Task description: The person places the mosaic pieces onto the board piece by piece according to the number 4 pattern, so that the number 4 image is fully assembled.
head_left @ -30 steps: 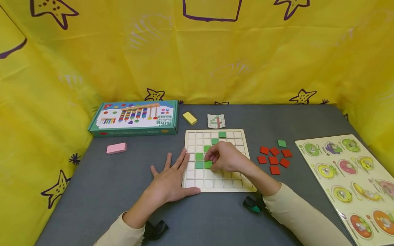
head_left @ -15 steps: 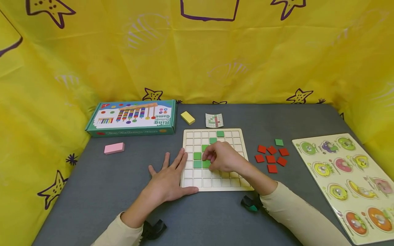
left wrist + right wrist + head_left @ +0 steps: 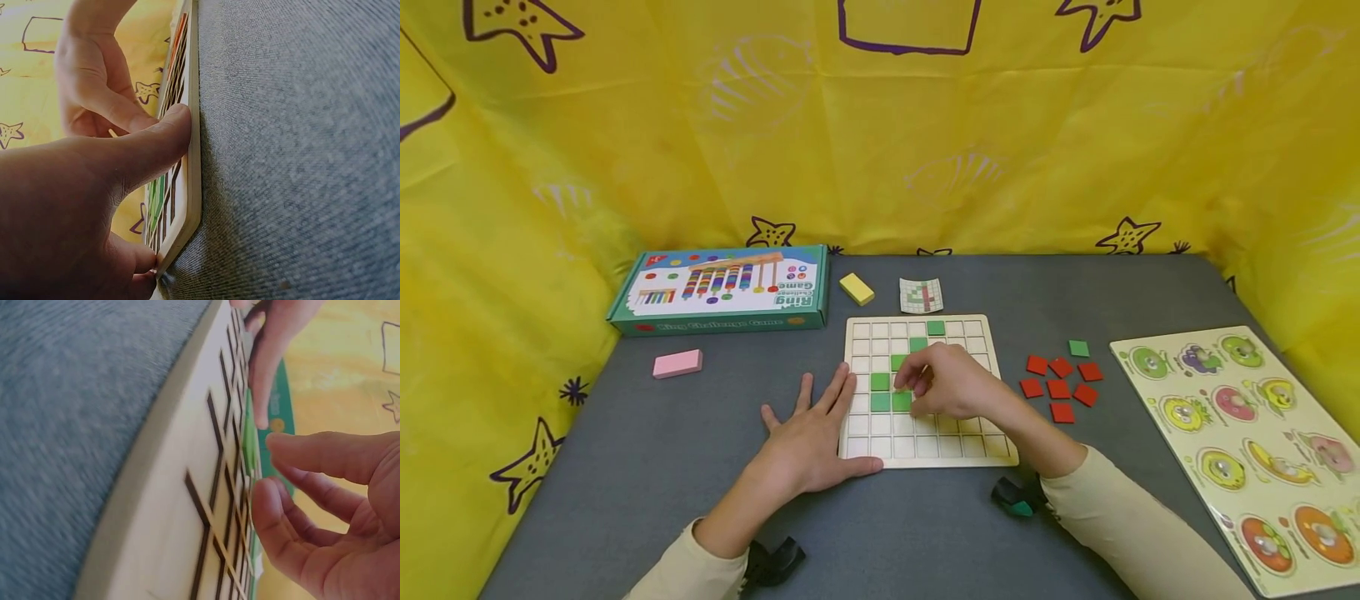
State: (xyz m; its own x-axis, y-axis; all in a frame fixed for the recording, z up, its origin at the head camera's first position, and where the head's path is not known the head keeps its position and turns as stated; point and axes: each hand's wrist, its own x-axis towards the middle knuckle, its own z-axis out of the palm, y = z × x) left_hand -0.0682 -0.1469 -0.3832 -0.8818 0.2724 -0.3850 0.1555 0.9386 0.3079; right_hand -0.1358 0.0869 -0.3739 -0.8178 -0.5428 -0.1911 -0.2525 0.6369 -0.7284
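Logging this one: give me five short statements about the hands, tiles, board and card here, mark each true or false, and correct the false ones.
1. The left hand is spread at the left edge of the grid board. True.
2. All the red tiles sit in squares on the board. False: the red tiles lie on the table to its right.
3. A loose green tile lies near the red ones. True.
4. The right hand is over the fruit puzzle. False: the right hand is over the grid board.
5. The small printed card lies past the board's far edge. True.
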